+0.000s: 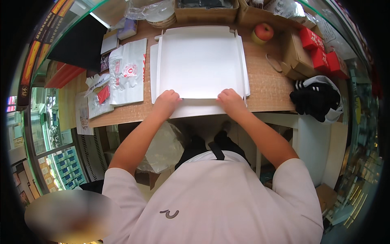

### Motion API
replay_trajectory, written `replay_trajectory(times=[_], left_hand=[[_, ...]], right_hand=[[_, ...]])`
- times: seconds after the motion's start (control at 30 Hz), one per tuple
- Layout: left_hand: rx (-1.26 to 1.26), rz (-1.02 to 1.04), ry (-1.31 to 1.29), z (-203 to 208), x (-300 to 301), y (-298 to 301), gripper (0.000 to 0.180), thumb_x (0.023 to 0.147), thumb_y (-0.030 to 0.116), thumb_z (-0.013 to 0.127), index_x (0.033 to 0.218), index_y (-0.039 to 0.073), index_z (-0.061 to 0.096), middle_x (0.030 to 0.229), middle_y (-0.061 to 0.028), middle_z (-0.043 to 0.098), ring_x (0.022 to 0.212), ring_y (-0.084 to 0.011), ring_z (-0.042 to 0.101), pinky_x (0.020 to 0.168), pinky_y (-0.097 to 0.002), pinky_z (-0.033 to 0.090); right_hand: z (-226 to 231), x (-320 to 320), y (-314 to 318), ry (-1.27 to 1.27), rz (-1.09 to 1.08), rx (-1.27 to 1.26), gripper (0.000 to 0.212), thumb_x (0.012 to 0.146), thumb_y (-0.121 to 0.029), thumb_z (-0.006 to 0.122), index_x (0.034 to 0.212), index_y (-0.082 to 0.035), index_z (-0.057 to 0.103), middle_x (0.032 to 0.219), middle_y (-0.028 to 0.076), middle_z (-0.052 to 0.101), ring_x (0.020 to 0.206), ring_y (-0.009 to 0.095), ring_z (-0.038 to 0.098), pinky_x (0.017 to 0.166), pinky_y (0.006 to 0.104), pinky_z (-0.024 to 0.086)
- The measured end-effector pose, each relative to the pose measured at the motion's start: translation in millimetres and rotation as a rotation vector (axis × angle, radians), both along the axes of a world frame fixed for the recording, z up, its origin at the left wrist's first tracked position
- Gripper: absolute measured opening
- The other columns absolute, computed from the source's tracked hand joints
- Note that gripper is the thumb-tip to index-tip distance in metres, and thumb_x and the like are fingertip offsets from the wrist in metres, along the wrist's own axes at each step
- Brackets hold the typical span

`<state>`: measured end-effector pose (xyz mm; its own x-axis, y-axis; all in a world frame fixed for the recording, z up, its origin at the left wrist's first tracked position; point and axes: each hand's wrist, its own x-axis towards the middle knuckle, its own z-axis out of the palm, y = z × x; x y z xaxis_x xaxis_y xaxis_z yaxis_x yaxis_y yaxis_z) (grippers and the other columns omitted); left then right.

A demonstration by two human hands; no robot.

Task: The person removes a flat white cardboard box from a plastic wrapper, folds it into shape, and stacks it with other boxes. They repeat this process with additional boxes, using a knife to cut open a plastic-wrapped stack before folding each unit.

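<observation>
A white cardboard box blank [199, 61] lies on the wooden table before me, its side flaps partly raised and a strip along its near side reaching past the table edge. My left hand [167, 102] pinches the near fold at its left corner, fingers curled over the card. At the opposite near corner, my right hand [231, 101] grips the same fold in the same way. Both thumbs are mostly hidden. The inside of the blank is plain white.
White printed plastic bags [128, 73] lie left of the blank. An apple [263, 32], a brown carton [298, 57] and red boxes [321, 59] stand at the back right. A black-and-white cloth bundle [317, 97] sits at the right edge. Cardboard trays [207, 15] line the back.
</observation>
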<state>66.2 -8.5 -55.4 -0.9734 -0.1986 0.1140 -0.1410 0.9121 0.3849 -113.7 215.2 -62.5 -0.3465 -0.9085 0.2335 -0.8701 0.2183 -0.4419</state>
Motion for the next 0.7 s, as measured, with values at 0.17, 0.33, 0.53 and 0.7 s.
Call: replay_trajectory(times=[0.17,0.33,0.53,0.7], left_hand=[[-0.162,0.166,-0.022,2.7,-28.4,-2.5,0.021,0.078,0.019,0.066,0.088,0.004,0.054,0.08,-0.0126,0.057,0.08,-0.0302,0.057,0.073,-0.0404,0.048],[0.101,0.216,-0.12,-12.3,-56.6,46.5,0.028,0.083,0.031,0.056,0.073,0.005,0.054,0.072,-0.0162,0.06,0.07,-0.036,0.059,0.064,-0.0451,0.047],[-0.039,0.2,0.066,-26.3,-40.8,33.5,0.026,0.083,0.025,0.057,0.063,0.007,0.052,0.061,-0.0114,0.058,0.055,-0.0313,0.057,0.051,-0.0424,0.046],[0.005,0.596,0.184,-28.5,-32.1,28.4,0.028,0.08,0.023,0.057,0.057,0.008,0.051,0.055,-0.01,0.054,0.05,-0.0306,0.054,0.048,-0.0407,0.043]], right_hand=[[24.8,-26.8,-20.8,0.085,-0.171,0.255,0.022,0.08,-0.023,0.066,0.082,-0.003,0.056,0.079,0.014,0.057,0.083,0.028,0.055,0.074,0.039,0.046],[20.0,-11.1,-45.1,-0.112,-0.207,0.391,0.027,0.082,-0.031,0.061,0.082,-0.004,0.058,0.073,0.016,0.063,0.075,0.03,0.062,0.067,0.0424,0.048],[-17.1,18.7,-43.5,0.008,-0.299,0.122,0.03,0.083,-0.03,0.056,0.06,-0.01,0.059,0.053,0.01,0.057,0.052,0.03,0.059,0.051,0.0407,0.048],[-17.5,3.6,-16.9,-0.031,-0.482,0.081,0.029,0.08,-0.027,0.059,0.056,-0.011,0.056,0.051,0.009,0.054,0.046,0.028,0.054,0.046,0.0401,0.043]])
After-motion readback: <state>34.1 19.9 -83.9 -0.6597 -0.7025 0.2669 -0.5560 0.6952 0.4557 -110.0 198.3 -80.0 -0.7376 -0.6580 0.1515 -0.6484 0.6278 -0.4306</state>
